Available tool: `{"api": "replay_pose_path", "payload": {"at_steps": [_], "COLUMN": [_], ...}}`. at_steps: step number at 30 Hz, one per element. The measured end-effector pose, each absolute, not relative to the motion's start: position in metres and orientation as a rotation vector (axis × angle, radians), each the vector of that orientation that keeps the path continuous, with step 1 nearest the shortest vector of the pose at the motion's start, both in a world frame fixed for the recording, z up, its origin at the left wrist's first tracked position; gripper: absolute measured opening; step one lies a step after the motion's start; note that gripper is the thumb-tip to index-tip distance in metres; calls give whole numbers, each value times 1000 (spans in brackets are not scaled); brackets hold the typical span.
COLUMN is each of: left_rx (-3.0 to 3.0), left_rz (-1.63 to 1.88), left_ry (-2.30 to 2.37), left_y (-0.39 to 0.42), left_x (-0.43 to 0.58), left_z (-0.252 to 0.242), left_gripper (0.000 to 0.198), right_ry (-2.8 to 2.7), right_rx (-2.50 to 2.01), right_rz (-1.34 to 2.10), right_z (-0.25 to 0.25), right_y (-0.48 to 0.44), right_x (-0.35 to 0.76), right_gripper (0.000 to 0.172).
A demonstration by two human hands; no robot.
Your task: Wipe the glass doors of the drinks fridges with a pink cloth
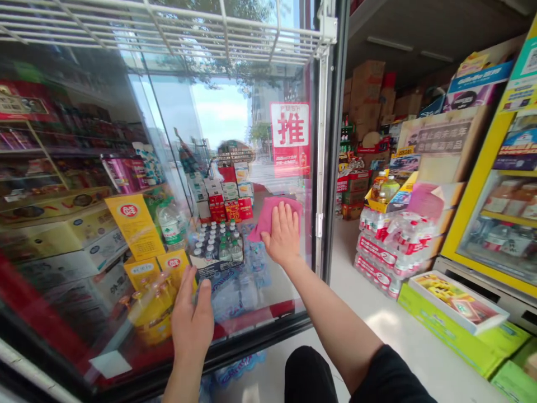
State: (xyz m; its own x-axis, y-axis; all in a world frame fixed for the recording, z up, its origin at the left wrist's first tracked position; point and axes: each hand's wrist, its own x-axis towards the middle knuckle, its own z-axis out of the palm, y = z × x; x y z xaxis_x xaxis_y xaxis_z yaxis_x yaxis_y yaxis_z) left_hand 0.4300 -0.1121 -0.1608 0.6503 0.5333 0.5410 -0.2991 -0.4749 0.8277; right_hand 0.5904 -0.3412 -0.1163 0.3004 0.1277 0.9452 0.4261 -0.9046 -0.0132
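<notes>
A glass door [201,184] with a black frame fills the left and middle of the head view. My right hand [284,234] lies flat on a pink cloth [268,214] and presses it to the pane, below a red and white sign [290,126]. Lower and to the left, my left hand [193,313] is raised near the glass with fingers stretched and thumb apart, holding nothing. Whether it touches the pane, I cannot tell.
A white wire rack [226,33] crosses the top. Behind the glass stand yellow boxes [135,224] and bottles. To the right are stacked bottle packs [377,254], green boxes [451,330] and a yellow-framed fridge [451,224]. My knee [309,375] shows below.
</notes>
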Motion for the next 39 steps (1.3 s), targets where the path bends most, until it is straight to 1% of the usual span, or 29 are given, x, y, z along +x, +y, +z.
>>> {"api": "replay_pose_path", "payload": {"at_steps": [4, 10, 13, 16, 25, 30, 33, 35, 37, 39], "left_rx": [1809, 1822, 1835, 1837, 1818, 1845, 1860, 1858, 1848, 1837], "left_rz": [930, 860, 809, 779, 728, 735, 716, 718, 729, 737], "left_ry": [184, 186, 209, 228, 264, 279, 270, 268, 274, 278], "left_y": [-123, -126, -124, -123, -121, -122, -120, -118, -116, -115], "left_x": [429, 421, 421, 423, 428, 429, 429, 428, 428, 428], "left_z": [-166, -177, -183, -182, -171, -167, -167, -168, -169, -169], "left_gripper": [68, 71, 73, 76, 80, 78, 78, 77, 77, 76], "right_ry": [-370, -409, -395, -349, -326, -340, -388, -404, -402, -389], "right_rx": [-2280, -2272, -2280, -2249, -2188, -2187, -2192, -2199, -2217, -2230], "right_rz": [-1663, -1717, -1706, -1721, -1757, -1805, -1841, -1839, -1819, -1798], "right_z": [-134, -189, -192, -165, -24, 35, 51, 49, 38, 15], "right_y": [-369, -391, -390, -385, -384, -388, -391, -393, -393, -392], "right_x": [594, 590, 591, 597, 609, 610, 609, 608, 607, 605], "right_gripper": [83, 85, 88, 88, 84, 80, 79, 80, 81, 82]}}
